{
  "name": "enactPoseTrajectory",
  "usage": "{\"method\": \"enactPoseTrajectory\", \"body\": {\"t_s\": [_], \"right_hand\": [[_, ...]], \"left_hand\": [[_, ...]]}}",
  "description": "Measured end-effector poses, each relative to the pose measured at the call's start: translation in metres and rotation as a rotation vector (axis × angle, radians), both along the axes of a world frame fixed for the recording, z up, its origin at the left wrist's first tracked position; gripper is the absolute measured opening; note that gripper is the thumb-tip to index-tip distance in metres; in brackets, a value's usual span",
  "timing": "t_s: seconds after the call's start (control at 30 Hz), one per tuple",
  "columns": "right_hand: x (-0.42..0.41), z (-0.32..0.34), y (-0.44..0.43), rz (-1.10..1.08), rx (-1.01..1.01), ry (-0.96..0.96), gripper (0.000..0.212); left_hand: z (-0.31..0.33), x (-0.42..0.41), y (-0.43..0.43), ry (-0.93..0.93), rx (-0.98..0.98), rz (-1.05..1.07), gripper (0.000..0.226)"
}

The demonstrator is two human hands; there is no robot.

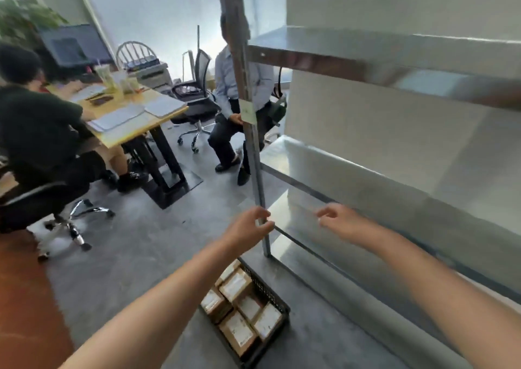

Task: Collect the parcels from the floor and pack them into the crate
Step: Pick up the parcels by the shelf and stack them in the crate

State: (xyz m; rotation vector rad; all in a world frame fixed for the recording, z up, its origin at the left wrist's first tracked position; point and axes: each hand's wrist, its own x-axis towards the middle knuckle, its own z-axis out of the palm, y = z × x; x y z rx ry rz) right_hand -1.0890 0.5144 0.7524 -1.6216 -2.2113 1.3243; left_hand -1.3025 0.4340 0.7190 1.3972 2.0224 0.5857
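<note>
A black plastic crate (271, 289) stands on the grey floor below my arms, beside the shelf's foot. Several brown cardboard parcels (238, 329) with white labels lie packed inside it. My left hand (248, 225) is stretched out in front of the shelf's upright post, fingers loosely curled and apart, holding nothing. My right hand (337, 218) hovers over the lowest shelf board, fingers also curled and apart, empty. Both hands are well above the crate. My left forearm hides part of the crate's near left side.
A metal shelf rack (394, 61) fills the right side, its post (255, 148) rising past my left hand. At left stand a wooden desk (135, 126) and office chairs; one person (42, 131) sits at it, another (242, 92) sits behind the post.
</note>
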Motion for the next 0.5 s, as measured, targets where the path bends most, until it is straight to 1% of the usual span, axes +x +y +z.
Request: {"method": "enactPoseTrajectory", "body": {"t_s": [0.1, 0.23, 0.3, 0.4, 0.5], "right_hand": [[0.111, 0.02, -0.034, -0.166, 0.01, 0.042, 0.028], [0.279, 0.031, -0.1, -0.441, 0.032, 0.017, 0.025], [0.358, 0.025, -0.138, -0.599, 0.016, 0.024, 0.024], [0.457, 0.012, -0.203, -0.832, 0.02, 0.001, 0.024], [0.533, -0.008, -0.265, -1.032, -0.038, -0.027, 0.026]], "left_hand": [[0.005, 0.09, 0.005, 0.024, -0.014, -0.112, 0.037], [0.002, 0.236, -0.001, -0.076, -0.014, -0.255, 0.03], [-0.009, 0.313, -0.01, -0.151, -0.037, -0.358, 0.025], [-0.034, 0.429, -0.034, -0.141, -0.083, -0.547, 0.021], [-0.052, 0.535, -0.067, -0.179, -0.169, -0.755, 0.01]]}}
